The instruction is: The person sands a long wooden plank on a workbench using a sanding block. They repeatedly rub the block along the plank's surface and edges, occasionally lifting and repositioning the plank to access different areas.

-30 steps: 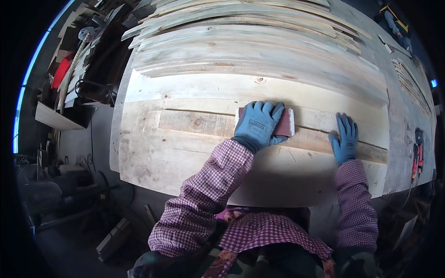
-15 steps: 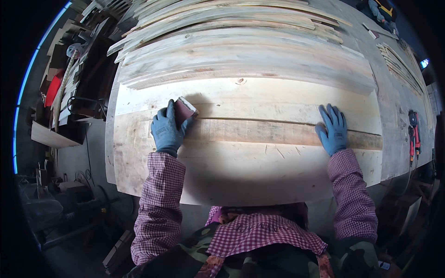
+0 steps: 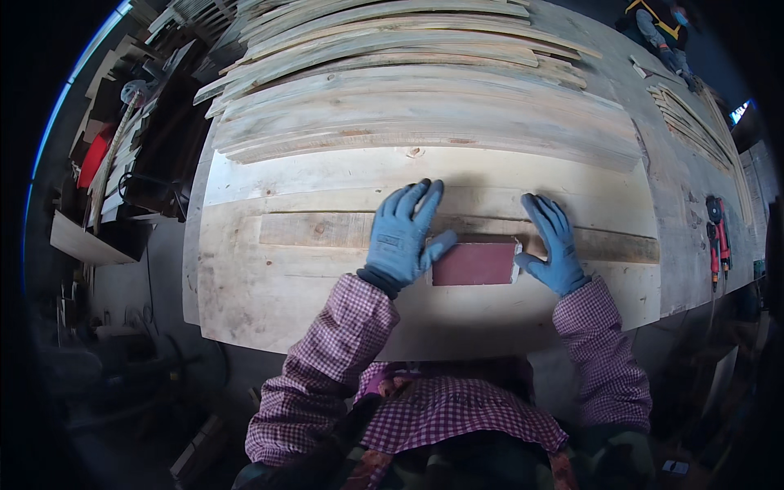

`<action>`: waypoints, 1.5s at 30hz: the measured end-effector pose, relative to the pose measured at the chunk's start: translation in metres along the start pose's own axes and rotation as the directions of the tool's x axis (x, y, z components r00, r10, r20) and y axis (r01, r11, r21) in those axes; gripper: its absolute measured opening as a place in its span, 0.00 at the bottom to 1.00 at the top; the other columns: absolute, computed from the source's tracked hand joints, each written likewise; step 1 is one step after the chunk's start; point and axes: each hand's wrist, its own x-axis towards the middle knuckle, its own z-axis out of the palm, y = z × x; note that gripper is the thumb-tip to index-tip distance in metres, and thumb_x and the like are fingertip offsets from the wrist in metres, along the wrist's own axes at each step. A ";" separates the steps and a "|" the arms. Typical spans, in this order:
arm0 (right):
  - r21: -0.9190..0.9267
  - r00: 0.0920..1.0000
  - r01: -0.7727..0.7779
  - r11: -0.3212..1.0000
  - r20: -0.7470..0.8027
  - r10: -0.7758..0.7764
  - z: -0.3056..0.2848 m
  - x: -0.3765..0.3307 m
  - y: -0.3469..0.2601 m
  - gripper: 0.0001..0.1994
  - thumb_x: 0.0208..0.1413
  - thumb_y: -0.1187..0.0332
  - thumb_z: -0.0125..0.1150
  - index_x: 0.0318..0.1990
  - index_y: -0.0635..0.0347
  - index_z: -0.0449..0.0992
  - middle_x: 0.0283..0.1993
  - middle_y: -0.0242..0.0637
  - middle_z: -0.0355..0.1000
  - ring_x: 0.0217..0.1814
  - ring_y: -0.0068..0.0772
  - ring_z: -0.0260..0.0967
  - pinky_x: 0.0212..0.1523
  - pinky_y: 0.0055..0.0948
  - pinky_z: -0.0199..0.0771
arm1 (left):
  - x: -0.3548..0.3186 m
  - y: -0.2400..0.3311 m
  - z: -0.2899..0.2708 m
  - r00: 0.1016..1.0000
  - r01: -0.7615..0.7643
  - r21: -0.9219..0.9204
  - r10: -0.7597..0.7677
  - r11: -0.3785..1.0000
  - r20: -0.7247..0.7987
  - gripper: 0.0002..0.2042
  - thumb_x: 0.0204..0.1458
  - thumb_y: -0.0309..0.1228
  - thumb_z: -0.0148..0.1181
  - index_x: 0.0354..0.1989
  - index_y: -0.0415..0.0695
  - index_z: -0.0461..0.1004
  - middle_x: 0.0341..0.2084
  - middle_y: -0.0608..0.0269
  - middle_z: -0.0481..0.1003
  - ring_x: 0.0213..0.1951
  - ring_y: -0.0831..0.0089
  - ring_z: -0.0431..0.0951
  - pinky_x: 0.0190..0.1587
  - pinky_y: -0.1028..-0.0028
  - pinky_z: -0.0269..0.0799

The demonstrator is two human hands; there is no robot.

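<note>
A long narrow wooden plank point(image 3: 327, 230) lies across the pale workbench point(image 3: 245, 294). A dark red sanding block point(image 3: 474, 262) rests on the plank's near edge, between my two hands. My left hand point(image 3: 404, 233), in a blue glove, lies flat on the plank with fingers spread, its thumb touching the block's left end. My right hand point(image 3: 554, 242), also in a blue glove, lies flat on the plank, its thumb against the block's right end. Neither hand grips the block.
A stack of long curved wooden slats point(image 3: 425, 98) covers the far half of the bench. A red power tool point(image 3: 717, 241) lies at the right edge. Another person point(image 3: 657, 24) works at the far right. Boards and clutter point(image 3: 106, 163) sit on the floor at left.
My left hand moved right along the plank and left the sanding block, which now lies between both hands. My right hand shifted left toward the block.
</note>
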 end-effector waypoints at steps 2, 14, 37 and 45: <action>-0.154 0.984 0.091 0.984 0.166 -0.065 0.011 0.010 -0.041 0.51 0.43 0.37 0.68 0.73 0.47 0.55 0.73 0.44 0.55 0.76 0.50 0.47 0.75 0.55 0.43 | -0.018 -0.063 -0.021 0.983 0.174 0.182 -0.159 0.968 -0.097 0.31 0.57 0.43 0.60 0.68 0.44 0.62 0.62 0.46 0.66 0.62 0.47 0.64 0.64 0.53 0.59; -0.388 0.972 -0.232 0.892 -0.072 0.222 0.034 -0.021 -0.031 0.44 0.50 0.38 0.63 0.73 0.40 0.56 0.61 0.46 0.64 0.59 0.49 0.62 0.58 0.53 0.64 | -0.095 -0.230 -0.042 0.862 0.382 0.581 -0.504 0.719 0.057 0.28 0.65 0.41 0.40 0.73 0.45 0.52 0.72 0.54 0.54 0.72 0.55 0.52 0.72 0.58 0.45; -0.418 0.954 -0.286 0.862 -0.040 0.297 0.018 0.015 0.006 0.43 0.46 0.38 0.66 0.68 0.48 0.63 0.50 0.39 0.67 0.51 0.42 0.66 0.50 0.47 0.68 | -0.084 -0.247 -0.051 0.943 0.216 0.402 -0.297 0.890 0.151 0.34 0.55 0.31 0.46 0.74 0.46 0.50 0.74 0.56 0.50 0.73 0.55 0.50 0.74 0.58 0.43; -0.311 0.872 -0.299 0.902 0.294 0.391 -0.071 -0.033 0.081 0.42 0.49 0.54 0.73 0.71 0.44 0.60 0.65 0.46 0.63 0.67 0.48 0.61 0.69 0.41 0.62 | -0.083 -0.227 -0.048 0.944 0.258 0.393 -0.318 0.882 0.093 0.37 0.52 0.30 0.51 0.74 0.46 0.51 0.73 0.56 0.52 0.73 0.55 0.51 0.74 0.57 0.44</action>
